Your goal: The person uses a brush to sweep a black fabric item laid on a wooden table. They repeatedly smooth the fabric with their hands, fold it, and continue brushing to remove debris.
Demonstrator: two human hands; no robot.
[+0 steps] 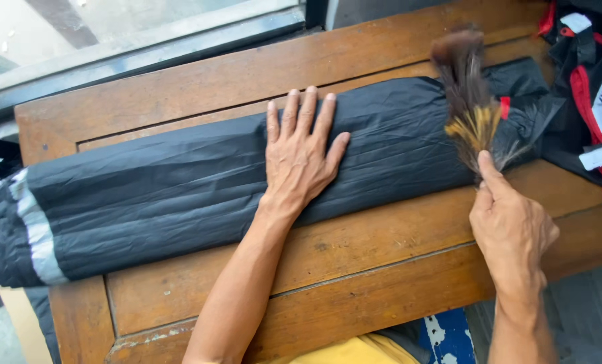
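A long black rolled fabric bundle (pixel 179 182) with a grey band near its left end lies across a brown wooden table (pixel 355 263). My left hand (pixel 302 152) rests flat on the middle of the bundle, fingers spread. My right hand (pixel 510 226) grips the handle of a feather duster (pixel 468 94) with brown and yellow feathers. The duster stands over the bundle's right end, its feathers blurred.
A black bag with red straps and white tags (pixel 587 81) sits at the table's right end. A window sill and glass (pixel 132 34) run along the far side. The bundle's left end overhangs the table edge. Yellow cloth (pixel 355 350) shows at the near edge.
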